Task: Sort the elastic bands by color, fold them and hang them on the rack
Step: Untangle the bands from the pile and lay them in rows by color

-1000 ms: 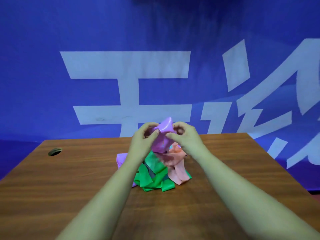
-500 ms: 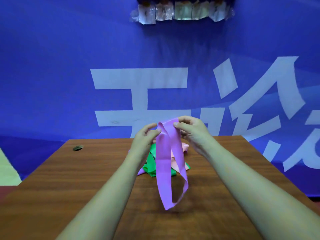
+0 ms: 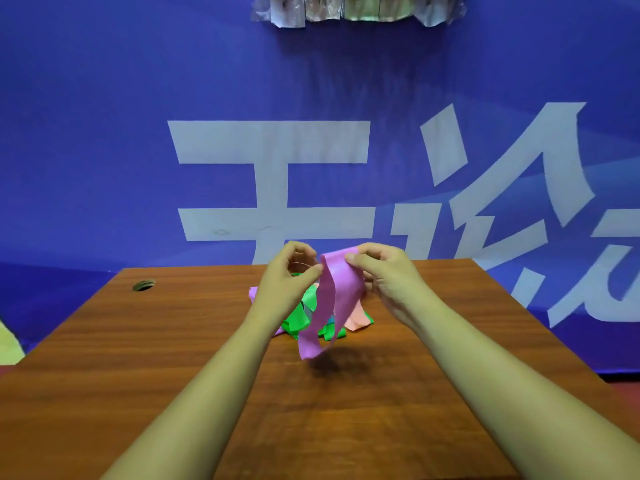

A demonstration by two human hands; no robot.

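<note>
While the flat purple elastic band (image 3: 341, 289) hangs looped above the brown wooden worktop (image 3: 173, 341), left hand (image 3: 287, 275) & right hand (image 3: 388, 275) each pinch its top edge w/ curled fingers (image 3: 360, 252). Green & pink bands (image 3: 294, 320) heaped just behind.

**Clearance around the band pile**

Bare tabletop (image 3: 131, 375) is seen left, right and on the near side of the pile of bands (image 3: 298, 318). Approach is open from those sides. The far side is closed by the blue backdrop (image 3: 104, 150). Space above the pile is taken by the left hand (image 3: 287, 277), the right hand (image 3: 384, 275) and the purple band (image 3: 341, 289) pinched between them. A hole (image 3: 143, 285) is noted far left.
</note>
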